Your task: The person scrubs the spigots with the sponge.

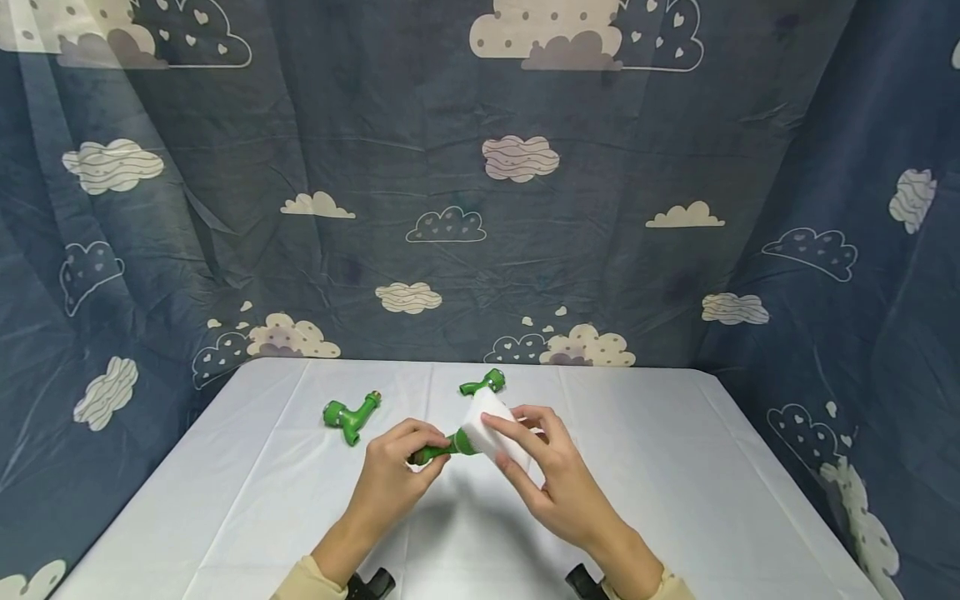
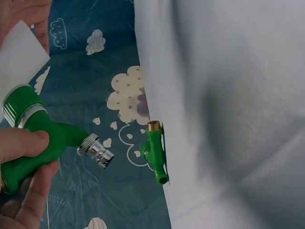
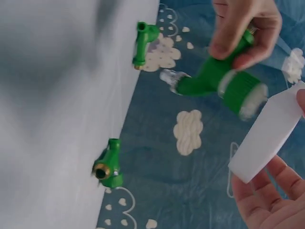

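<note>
My left hand [image 1: 397, 467] pinches a green branched pipe fitting [image 2: 52, 138] between thumb and fingers. The fitting has a ribbed green collar and a silver threaded connector [image 2: 96, 150] on one arm. My right hand [image 1: 555, 475] holds a white rectangular block [image 3: 269, 136], like a cleaning sponge, between thumb and fingertips. The block's edge is beside the collar end of the fitting; whether they touch I cannot tell. Both hands are raised above the white table [image 1: 247, 500], near its middle.
Two more green fittings lie on the table: one at the left [image 1: 351, 417], with a brass threaded end, and one [image 1: 483, 382] near the back edge, behind the block. A dark blue cloud-patterned curtain [image 1: 420, 167] surrounds the back and sides. Black devices [image 1: 371, 583] are at the wrists.
</note>
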{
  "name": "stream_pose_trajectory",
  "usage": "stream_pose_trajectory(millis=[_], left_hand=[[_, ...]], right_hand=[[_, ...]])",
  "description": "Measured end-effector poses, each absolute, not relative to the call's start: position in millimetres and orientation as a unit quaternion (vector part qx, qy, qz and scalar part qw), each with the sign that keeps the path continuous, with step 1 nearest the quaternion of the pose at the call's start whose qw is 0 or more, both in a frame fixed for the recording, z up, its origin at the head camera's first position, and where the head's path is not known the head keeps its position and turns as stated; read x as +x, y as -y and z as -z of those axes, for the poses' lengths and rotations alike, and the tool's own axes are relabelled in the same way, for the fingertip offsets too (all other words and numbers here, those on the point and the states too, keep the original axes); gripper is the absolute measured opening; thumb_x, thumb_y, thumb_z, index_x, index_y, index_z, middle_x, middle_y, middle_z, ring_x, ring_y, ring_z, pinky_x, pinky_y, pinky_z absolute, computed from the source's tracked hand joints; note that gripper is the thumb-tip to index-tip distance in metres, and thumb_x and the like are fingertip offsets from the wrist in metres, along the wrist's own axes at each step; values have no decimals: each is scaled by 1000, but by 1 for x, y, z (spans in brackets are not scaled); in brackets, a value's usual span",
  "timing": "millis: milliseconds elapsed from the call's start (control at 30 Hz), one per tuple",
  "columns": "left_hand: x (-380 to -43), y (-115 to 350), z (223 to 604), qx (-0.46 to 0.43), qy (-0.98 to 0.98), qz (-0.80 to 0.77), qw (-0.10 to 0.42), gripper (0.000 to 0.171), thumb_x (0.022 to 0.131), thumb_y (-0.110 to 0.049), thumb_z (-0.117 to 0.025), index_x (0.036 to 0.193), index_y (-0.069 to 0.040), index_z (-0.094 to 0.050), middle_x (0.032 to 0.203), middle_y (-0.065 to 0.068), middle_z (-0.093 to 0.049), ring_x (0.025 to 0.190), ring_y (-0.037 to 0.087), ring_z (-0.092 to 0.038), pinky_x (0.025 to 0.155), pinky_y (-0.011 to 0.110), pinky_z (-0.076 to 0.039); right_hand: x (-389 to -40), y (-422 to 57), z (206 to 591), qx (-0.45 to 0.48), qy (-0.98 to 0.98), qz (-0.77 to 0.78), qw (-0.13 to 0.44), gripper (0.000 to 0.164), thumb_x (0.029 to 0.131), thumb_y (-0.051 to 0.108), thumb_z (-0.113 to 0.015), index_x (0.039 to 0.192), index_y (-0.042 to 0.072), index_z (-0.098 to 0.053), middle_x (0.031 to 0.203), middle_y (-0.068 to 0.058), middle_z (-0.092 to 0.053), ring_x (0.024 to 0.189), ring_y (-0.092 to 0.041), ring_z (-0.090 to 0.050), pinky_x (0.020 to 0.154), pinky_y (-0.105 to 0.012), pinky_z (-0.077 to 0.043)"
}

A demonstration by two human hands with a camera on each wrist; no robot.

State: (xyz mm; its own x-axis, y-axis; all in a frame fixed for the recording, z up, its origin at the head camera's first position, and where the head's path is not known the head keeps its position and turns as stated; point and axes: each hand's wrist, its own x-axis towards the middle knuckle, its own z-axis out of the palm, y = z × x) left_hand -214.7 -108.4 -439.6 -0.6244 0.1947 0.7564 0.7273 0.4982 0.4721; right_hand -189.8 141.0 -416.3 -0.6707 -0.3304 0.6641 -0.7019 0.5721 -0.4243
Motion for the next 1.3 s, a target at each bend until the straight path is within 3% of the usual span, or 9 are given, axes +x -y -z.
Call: stream_pose_trajectory(millis=[267,433,600,767,933,1000,1100,1200,1300], left_hand=[[-213,110,438,-309,786,393,363,31,73,11,-93,92,-9,-80,97,-1,-77,72,2,-63,64,8,-52],[-214,111,437,-328,770,399,374,30,73,14,-91,91,-7,-80,100,3,-78,72,6,-68,64,7,-53],[-215,111,436,-356,774,361,379,31,73,17,-89,93,-5,-79,104,8,-72,79,11,-72,68,6,-55],[-216,111,436,-375,780,286,412,34,72,13,-92,93,-5,-73,102,6,-70,89,16,-77,79,12,-61],[-218,112,436,-385,764,223,468,30,75,10,-87,88,-6,-65,97,5,-73,91,19,-78,82,22,-65],[-218,113,435,-390,750,205,493,22,79,8,-82,86,-6,-66,96,6,-75,88,18,-77,80,25,-66],[-218,114,435,-403,726,201,519,12,94,3,-71,86,-5,-68,97,8,-77,86,20,-77,80,26,-66],[-218,113,435,-420,710,216,521,24,107,-5,-59,86,-3,-69,100,10,-77,89,22,-78,83,25,-66],[-218,113,435,-435,700,244,512,25,109,-7,-58,87,-2,-70,103,12,-77,91,24,-80,85,23,-66]], right_hand=[[-196,-141,426,308,849,-314,293,52,99,16,-77,147,36,-65,134,-6,-59,111,-16,-59,82,-33,-57],[-202,-148,429,277,857,-327,287,51,100,16,-76,146,35,-66,133,-10,-59,112,-19,-58,77,-28,-55],[-202,-154,427,244,865,-349,264,49,101,16,-75,145,35,-66,134,-9,-59,117,-22,-59,80,-31,-53],[-195,-148,424,254,866,-359,239,48,103,21,-74,146,39,-65,136,-4,-58,116,-19,-57,78,-28,-52],[-188,-137,423,286,867,-320,252,48,102,24,-75,146,42,-64,136,-2,-58,115,-13,-56,86,-35,-56],[-187,-135,424,293,867,-304,263,49,101,23,-76,145,41,-65,136,-3,-58,114,-12,-57,88,-38,-58],[-186,-133,424,296,870,-285,273,49,100,24,-77,144,41,-65,136,-2,-58,114,-12,-57,88,-38,-59],[-187,-133,426,297,873,-274,275,50,99,24,-78,144,42,-65,136,-3,-59,115,-13,-57,87,-38,-60],[-190,-134,428,296,871,-267,286,51,99,23,-78,144,41,-65,136,-5,-59,115,-16,-58,85,-38,-61]])
